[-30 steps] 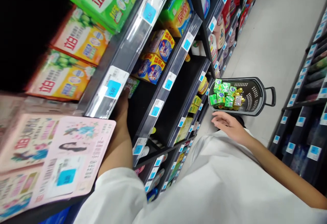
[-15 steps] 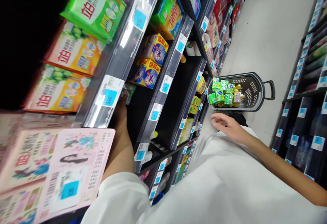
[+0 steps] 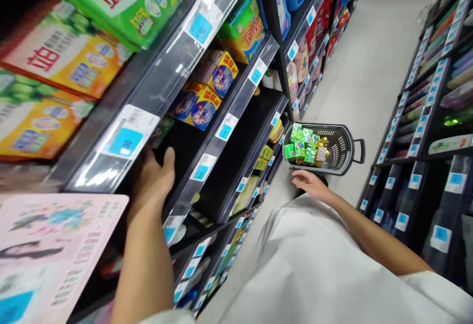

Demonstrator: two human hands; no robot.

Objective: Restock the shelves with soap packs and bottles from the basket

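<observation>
My left hand (image 3: pixel 153 178) reaches into a black shelf (image 3: pixel 229 161) under a clear price rail; its thumb sticks up and its fingers are hidden behind the rail, near a small green pack (image 3: pixel 161 131). Yellow-and-blue OMO packs (image 3: pixel 201 102) stand just beyond it. My right hand (image 3: pixel 308 183) hangs low with fingers loosely spread and nothing in it, just below a dark shopping basket (image 3: pixel 345 151) on the floor. The basket holds several small green boxes (image 3: pixel 303 144).
Green and orange detergent bags (image 3: pixel 66 63) fill the upper shelf at left. A pink pack (image 3: pixel 48 245) lies at the lower left. Blue price tags line the rails. Another dark shelf unit (image 3: pixel 424 117) stands at right, across a pale floor aisle (image 3: pixel 373 58).
My left hand has drawn back out of the shelf, so its thumb and back now show. The view has shifted, and the basket and my right hand sit further left in it.
</observation>
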